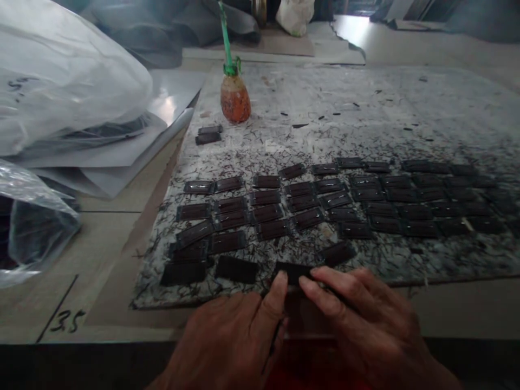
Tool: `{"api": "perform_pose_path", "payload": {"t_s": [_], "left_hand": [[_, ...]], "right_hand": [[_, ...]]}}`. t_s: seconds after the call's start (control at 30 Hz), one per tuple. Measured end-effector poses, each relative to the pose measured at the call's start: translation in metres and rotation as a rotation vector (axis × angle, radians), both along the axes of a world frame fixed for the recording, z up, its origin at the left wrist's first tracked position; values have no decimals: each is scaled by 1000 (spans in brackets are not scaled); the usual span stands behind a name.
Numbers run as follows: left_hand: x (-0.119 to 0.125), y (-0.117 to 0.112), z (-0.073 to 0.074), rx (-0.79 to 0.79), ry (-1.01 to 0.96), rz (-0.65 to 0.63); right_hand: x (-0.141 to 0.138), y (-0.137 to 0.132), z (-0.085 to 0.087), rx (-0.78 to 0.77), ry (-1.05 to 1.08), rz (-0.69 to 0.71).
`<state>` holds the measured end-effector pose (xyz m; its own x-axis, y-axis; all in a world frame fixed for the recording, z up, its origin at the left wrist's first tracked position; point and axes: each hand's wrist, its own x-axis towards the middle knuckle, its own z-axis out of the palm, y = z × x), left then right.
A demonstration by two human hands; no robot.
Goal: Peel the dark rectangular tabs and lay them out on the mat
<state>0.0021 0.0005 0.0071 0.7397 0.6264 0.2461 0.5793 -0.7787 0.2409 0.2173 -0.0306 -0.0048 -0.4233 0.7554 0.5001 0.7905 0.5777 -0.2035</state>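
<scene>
Bare, wrinkled left hand (221,346) and right hand (365,319), red cloth (309,379) between

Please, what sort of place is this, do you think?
Probably a small handwork workshop: rows of dark rectangular pieces lie on a stained board, near a bottle with a green tube and plastic bags.

Head camera looks forward, down at hands (227,341) (369,325).

Inspection finds a manual bench workshop: black-spattered grey-white work surface (325,108), rows of small dark rectangular pieces (264,216), orange-stained plastic bottle with green tube (234,98), tan cardboard sheeting (69,319).
</scene>
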Motion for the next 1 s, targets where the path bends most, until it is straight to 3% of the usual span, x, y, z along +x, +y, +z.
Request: {"api": "perform_pose_path", "payload": {"t_s": [0.23, 0.53, 0.7, 0.87, 1.0], "left_hand": [[0, 1, -2, -13, -129, 43], [4, 0, 1, -27, 23, 61], [1, 1, 3, -55, 3, 67], [-3, 0, 4, -98, -150, 87], [0, -2, 3, -43, -44, 83]], "right_hand": [[-3, 2, 2, 49, -62, -29], [-3, 2, 3, 22, -32, -23], [-4, 1, 1, 11, -13, -29], [-4, 0, -1, 15, 5, -38], [-4, -1, -2, -11, 21, -37]]}}
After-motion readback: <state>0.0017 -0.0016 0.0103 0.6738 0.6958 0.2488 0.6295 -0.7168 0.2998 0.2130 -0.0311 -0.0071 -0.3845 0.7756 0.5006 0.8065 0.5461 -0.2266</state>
